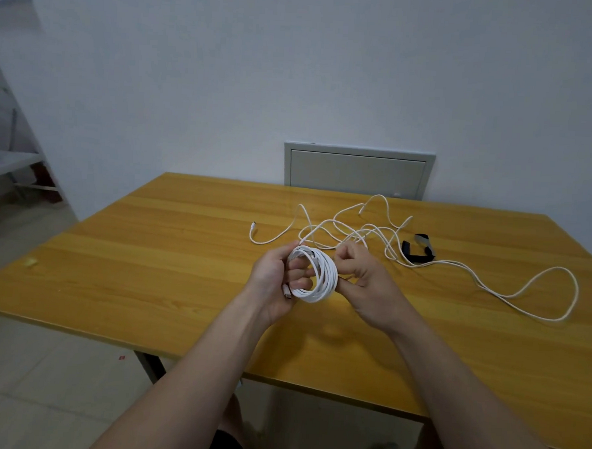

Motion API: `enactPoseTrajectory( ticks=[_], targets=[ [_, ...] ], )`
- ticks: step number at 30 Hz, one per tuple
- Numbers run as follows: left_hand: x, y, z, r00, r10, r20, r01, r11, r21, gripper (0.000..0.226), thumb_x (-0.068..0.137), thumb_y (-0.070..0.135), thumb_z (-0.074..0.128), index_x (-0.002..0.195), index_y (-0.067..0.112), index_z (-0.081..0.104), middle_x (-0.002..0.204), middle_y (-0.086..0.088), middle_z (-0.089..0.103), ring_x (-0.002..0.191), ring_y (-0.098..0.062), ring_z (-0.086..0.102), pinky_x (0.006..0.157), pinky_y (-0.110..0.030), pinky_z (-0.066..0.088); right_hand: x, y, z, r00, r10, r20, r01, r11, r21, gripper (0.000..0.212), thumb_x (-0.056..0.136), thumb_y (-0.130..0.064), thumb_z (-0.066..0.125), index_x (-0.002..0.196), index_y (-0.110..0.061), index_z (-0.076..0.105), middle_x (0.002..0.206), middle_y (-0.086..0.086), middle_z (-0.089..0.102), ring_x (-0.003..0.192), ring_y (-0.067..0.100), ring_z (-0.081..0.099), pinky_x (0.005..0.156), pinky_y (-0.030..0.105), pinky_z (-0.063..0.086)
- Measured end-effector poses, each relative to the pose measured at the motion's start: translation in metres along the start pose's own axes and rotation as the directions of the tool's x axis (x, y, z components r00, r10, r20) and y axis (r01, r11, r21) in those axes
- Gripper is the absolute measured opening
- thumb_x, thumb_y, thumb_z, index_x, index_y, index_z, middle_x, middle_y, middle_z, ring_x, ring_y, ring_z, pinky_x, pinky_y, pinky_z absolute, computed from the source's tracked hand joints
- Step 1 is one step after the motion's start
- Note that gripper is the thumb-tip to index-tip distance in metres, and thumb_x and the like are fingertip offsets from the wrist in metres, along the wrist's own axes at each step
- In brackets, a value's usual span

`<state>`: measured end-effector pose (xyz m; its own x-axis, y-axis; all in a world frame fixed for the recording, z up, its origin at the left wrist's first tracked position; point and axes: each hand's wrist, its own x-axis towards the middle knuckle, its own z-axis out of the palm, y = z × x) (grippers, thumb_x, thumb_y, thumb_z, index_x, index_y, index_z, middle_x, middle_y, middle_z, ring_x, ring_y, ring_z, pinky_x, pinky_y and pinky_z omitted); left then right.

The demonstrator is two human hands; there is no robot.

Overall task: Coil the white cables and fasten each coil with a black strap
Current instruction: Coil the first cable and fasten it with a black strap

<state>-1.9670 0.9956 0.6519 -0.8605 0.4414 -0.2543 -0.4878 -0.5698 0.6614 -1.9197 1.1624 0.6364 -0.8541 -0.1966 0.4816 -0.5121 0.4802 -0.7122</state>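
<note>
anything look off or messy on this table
Nothing is damaged or spilled. The loose white cable lies in a tangle of crossed loops beyond the white coil, with one long loop trailing right. A small pale scrap sits alone near the left edge of the table.

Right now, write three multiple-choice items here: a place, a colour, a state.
1. Where is the black strap? A. on the floor B. on the wooden table, right of the cable coil C. round the coil
2. The coil's colour? A. white B. black C. red
3. The coil's state? A. strapped B. gripped by left hand and right hand, unstrapped C. on the floor
Answers: B, strap lies on the tabletop; A, its loops are white; B, both hands grip it, no strap on it.
</note>
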Motion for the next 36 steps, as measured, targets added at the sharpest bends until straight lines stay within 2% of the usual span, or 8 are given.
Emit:
enactPoseTrajectory(
  ticks=[7,13,15,18,20,23,28,36],
  targets=[
    [0.002,-0.001,0.002,0.999,0.032,-0.031,-0.033,0.999,-0.033,0.038,0.107,0.021,0.045,0.07,0.012,0.049,0.054,0.005,0.027,0.034,-0.006,0.023,0.031,-0.017,0.022,-0.004,-0.009,-0.005,0.993,0.102,0.063,-0.095,0.99,-0.104,0.025,0.098,-0.006,0.059,0.095,-0.019,0.08,0.07,-0.002,0.073,0.05,0.017,0.065,0.054,0.035,0.054],
    [0.0,-0.004,0.006,0.983,0.165,-0.083,-0.154,0.981,0.121,0.029,0.108,0.017,0.044,0.081,0.012,0.052,0.054,0.005,0.03,0.038,-0.005,0.022,0.037,-0.018,0.018,-0.008,-0.001,0.001,0.994,0.108,0.026,-0.101,0.977,-0.188,0.029,0.092,0.001,0.059,0.096,-0.018,0.081,0.073,-0.009,0.072,0.067,0.008,0.066,0.063,0.032,0.054],
    [0.002,-0.006,0.007,0.967,0.234,-0.102,-0.215,0.962,0.17,0.029,0.108,0.017,0.042,0.081,0.013,0.05,0.053,0.005,0.029,0.039,-0.005,0.021,0.037,-0.017,0.018,-0.009,-0.001,0.008,0.997,0.08,-0.016,-0.081,0.993,-0.081,0.029,0.092,0.001,0.059,0.098,-0.017,0.08,0.08,-0.003,0.074,0.076,0.017,0.067,0.072,0.042,0.056],
    [0.006,-0.01,0.008,0.928,0.356,-0.11,-0.317,0.91,0.268,0.029,0.109,0.017,0.04,0.082,0.014,0.049,0.053,0.005,0.03,0.041,-0.005,0.022,0.037,-0.017,0.02,-0.01,-0.002,0.014,0.972,0.23,-0.055,-0.188,0.894,0.406,0.036,0.087,-0.003,0.049,0.107,-0.009,0.078,0.104,0.011,0.077,0.103,0.03,0.071,0.091,0.042,0.058],
    [0.007,-0.015,0.008,0.894,0.434,-0.115,-0.375,0.862,0.341,0.03,0.11,0.019,0.04,0.082,0.015,0.05,0.051,0.007,0.032,0.042,-0.006,0.024,0.039,-0.018,0.025,-0.011,-0.004,0.02,0.94,0.333,-0.078,-0.223,0.769,0.599,0.036,0.087,-0.013,0.047,0.106,-0.003,0.077,0.106,0.022,0.075,0.103,0.037,0.07,0.09,0.045,0.057],
    [0.01,-0.024,0.008,0.821,0.566,-0.081,-0.471,0.75,0.465,0.031,0.11,0.021,0.039,0.081,0.017,0.051,0.055,0.005,0.038,0.048,-0.008,0.033,0.049,-0.027,0.031,-0.006,-0.008,0.033,0.875,0.447,-0.184,-0.246,0.739,0.627,0.033,0.097,-0.027,0.066,0.099,0.004,0.075,0.097,0.029,0.072,0.085,0.031,0.07,0.081,0.043,0.058],
    [0.014,-0.025,0.001,0.664,0.748,-0.008,-0.61,0.547,0.573,0.028,0.108,0.023,0.041,0.083,0.019,0.052,0.07,-0.003,0.046,0.061,-0.018,0.041,0.055,-0.034,0.035,0.003,-0.015,0.032,0.873,0.464,-0.146,-0.277,0.721,0.636,0.006,0.092,-0.004,0.071,0.097,-0.003,0.074,0.089,0.017,0.077,0.08,0.023,0.073,0.078,0.036,0.058],
    [0.011,-0.024,-0.006,0.501,0.845,0.186,-0.631,0.209,0.747,0.02,0.107,0.026,0.041,0.091,0.019,0.053,0.068,0.016,0.055,0.058,-0.006,0.048,0.056,-0.031,0.038,0.009,-0.026,0.029,0.813,0.581,0.026,-0.502,0.679,0.535,0.06,0.088,0.013,0.067,0.137,-0.017,0.052,0.109,0.015,0.074,0.084,0.024,0.077,0.072,0.04,0.064]
  ],
)
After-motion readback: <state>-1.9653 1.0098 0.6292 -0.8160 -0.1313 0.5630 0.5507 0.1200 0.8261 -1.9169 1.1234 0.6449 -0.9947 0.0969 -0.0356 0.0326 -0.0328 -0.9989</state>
